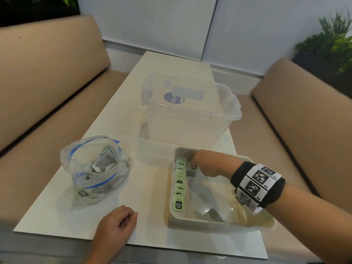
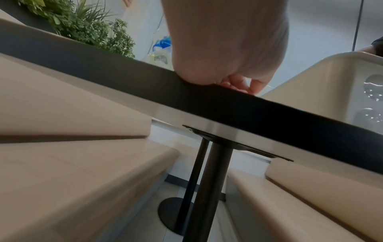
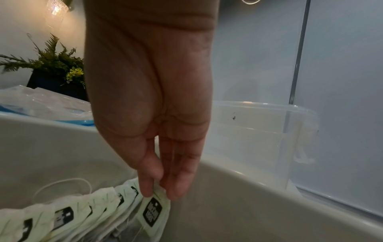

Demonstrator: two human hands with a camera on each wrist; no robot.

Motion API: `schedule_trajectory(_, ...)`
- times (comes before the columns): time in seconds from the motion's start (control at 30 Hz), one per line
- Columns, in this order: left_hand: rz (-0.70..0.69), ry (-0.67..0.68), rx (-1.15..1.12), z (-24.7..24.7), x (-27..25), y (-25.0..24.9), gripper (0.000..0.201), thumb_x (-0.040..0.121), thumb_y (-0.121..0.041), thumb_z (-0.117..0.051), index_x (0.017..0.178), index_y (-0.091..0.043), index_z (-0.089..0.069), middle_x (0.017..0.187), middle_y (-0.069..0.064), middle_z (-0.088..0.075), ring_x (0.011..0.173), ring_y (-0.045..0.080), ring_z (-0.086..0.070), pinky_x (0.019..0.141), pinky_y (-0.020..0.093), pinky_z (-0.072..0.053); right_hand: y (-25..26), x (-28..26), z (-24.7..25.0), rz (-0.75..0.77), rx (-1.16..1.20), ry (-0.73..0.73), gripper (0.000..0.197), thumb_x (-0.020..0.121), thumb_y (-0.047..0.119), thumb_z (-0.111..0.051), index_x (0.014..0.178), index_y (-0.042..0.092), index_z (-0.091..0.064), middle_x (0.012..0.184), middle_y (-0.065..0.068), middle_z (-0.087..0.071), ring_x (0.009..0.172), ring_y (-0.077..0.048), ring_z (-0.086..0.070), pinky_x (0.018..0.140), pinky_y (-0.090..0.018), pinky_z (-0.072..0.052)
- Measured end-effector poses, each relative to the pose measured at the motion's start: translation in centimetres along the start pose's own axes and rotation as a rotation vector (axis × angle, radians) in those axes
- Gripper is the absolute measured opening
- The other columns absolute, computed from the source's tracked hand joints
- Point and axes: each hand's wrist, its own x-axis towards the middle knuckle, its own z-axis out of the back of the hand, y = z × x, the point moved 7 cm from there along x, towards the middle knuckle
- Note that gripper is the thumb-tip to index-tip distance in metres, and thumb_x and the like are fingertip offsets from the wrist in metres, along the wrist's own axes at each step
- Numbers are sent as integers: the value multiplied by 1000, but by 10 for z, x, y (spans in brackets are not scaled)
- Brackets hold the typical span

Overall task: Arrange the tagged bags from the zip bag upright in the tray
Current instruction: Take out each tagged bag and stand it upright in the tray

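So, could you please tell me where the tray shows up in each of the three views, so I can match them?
Head: the tray sits on the table at lower right, with the right hand reaching inside.
Left wrist: its beige outer wall fills the right edge.
Right wrist: its inner wall spans the bottom.
Shared landmark: the zip bag, seen in all three views.

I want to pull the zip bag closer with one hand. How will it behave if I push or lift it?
The zip bag looks like thin, crumpled clear film, so it would probably sag and fold instead of sliding as one piece. Its mouth stands open, so tagged bags inside might spill if it tips. Probably light for its size.
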Motion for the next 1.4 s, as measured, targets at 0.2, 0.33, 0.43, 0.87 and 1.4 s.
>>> schedule_trajectory(0.2, -31, -25, -74, 3, 1, -3, 23, 79, -47, -50, 65, -31, -57, 57, -6, -50, 50, 3, -43, 51, 17, -34, 3, -17, 43, -13, 78, -161, 41, 90, 1, -43, 127, 15, -55, 121, -6, -56, 102, -26, -58, 81, -28, -45)
schedule_trajectory(0.33, -48, -234, -170, 19, -4, -5, 15, 79, -38, -54, 70, -28, -60, 61, -4, -53, 53, 10, -49, 51, 22, -39, 44, -30, 107, 153, 230, -275, 37, 89, 8, -45, 118, 24, -62, 113, 2, -61, 101, -17, -58, 86, -29, -47)
schedule_trajectory(0.43, -38, -468, -185, 43, -12, -4, 4, 77, -34, -55, 75, -33, -58, 68, -6, -52, 60, 8, -48, 58, 15, -40, 97, -27, 149, 351, 342, -314, 33, 88, 8, -47, 113, 20, -65, 107, 2, -66, 94, -13, -58, 87, -26, -47)
schedule_trajectory(0.87, 291, -533, -291, 78, 21, 37, 97, 65, -22, -85, 142, -31, -27, 139, -9, -37, 126, 11, -43, 99, 36, -45, 220, 88, 131, 379, -163, -180, 22, 96, 12, -44, 106, 2, -61, 107, -11, -65, 88, -26, -57, 73, -28, -41)
schedule_trajectory(1.4, 262, -484, -231, 75, 21, 41, 61, 80, -30, -72, 133, -34, -41, 124, -11, -57, 106, 12, -59, 81, 35, -55, 223, 97, 112, 424, -292, -169, 26, 97, 10, -39, 110, 2, -61, 113, -14, -63, 102, -29, -61, 80, -31, -45)
